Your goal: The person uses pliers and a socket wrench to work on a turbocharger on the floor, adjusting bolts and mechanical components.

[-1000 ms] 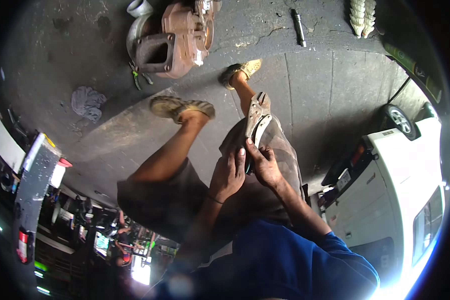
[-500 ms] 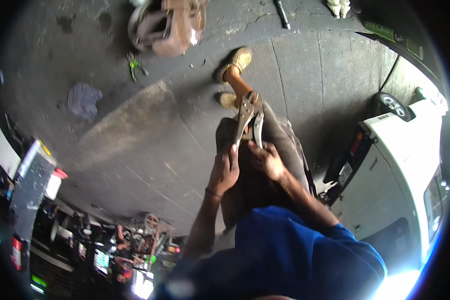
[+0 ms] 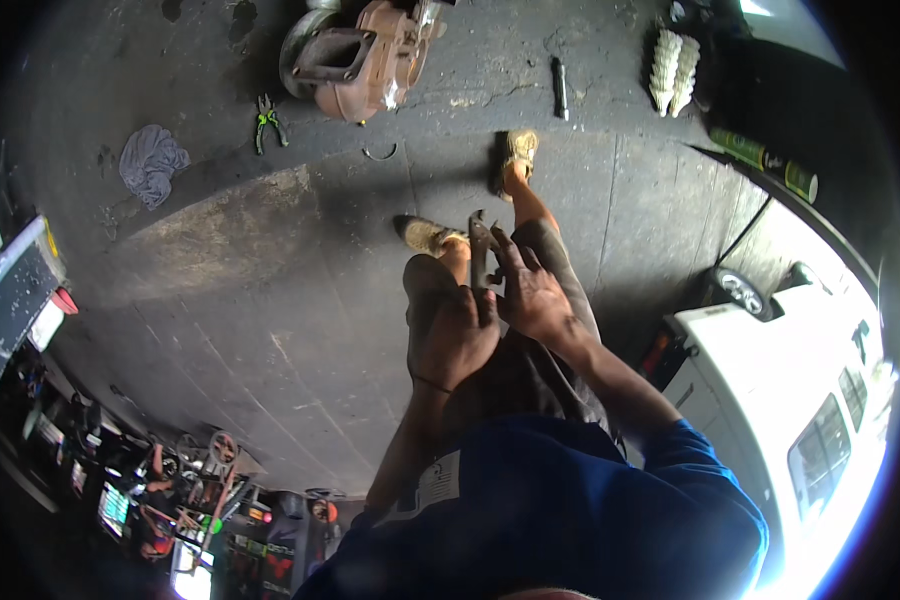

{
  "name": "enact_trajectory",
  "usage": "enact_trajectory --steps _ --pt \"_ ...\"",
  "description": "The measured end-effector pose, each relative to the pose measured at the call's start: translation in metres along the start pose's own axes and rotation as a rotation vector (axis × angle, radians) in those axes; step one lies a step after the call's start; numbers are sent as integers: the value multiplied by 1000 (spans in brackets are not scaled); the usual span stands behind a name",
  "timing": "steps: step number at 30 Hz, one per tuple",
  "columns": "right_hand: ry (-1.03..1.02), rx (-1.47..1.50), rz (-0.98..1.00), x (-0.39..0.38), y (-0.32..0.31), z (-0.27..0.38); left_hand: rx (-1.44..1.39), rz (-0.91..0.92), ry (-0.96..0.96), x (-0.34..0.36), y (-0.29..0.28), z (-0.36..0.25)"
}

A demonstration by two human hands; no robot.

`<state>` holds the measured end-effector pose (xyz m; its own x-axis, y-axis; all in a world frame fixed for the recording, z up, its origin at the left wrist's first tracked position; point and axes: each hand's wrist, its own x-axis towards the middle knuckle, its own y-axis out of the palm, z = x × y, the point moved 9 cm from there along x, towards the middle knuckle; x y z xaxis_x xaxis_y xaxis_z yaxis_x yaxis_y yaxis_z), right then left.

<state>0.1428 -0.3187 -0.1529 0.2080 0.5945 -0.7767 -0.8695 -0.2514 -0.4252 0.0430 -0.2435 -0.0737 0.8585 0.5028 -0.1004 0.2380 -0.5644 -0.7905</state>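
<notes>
A pair of metal locking pliers stands between my hands, its jaw end pointing away from me, in front of my knees. My left hand is closed round the handle end, thumb along it. From the other side, the bent fingers of my right hand rest against the pliers near the jaws. The hands cover the lower handles, so how far these are spread is hidden.
On the dark floor ahead lie a rusty turbocharger housing, green-handled pliers, a grey rag, a curved ring, a metal bar tool and white gloves. A white van stands right; a cluttered bench is lower left.
The pliers have turned and their spread handles are now covered by my hands. My right hand has moved up toward the jaws. My feet have moved apart and the view has shifted.
</notes>
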Motion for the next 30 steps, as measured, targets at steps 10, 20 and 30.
enact_trajectory --steps 10,20,30 --pt "173 1404 225 136 -108 -61 -687 225 -632 175 7 -38" --pt "85 2006 301 285 -101 12 -174 210 -703 207 -19 106" --pt "389 2118 168 297 -86 47 39 235 -94 231 45 135"
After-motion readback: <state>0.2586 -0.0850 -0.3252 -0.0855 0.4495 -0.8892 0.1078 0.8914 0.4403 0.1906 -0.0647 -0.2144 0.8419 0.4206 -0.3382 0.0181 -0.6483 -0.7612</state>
